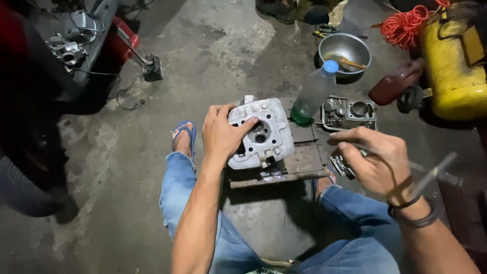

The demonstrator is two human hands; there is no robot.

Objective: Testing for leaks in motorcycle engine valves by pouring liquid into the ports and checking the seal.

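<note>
My left hand [222,133] lies on a grey metal cylinder head [264,134], fingers spread over its left side, pressing it onto a worn wooden block [299,165] between my knees. My right hand [373,160] hovers to the right of the block and grips a thin metal T-handle tool [431,175] whose shaft runs back past my wrist. The tool's tip is hidden by my fingers. A clear plastic bottle [314,94] with a blue cap and green liquid stands just beyond the block.
Another engine part [350,114] sits right of the bottle. Behind are a steel bowl [345,50], a red container [393,83], a yellow tank [454,66] and orange coiled hose [406,25]. A carburettor [68,50] and motorcycle parts lie at far left on concrete.
</note>
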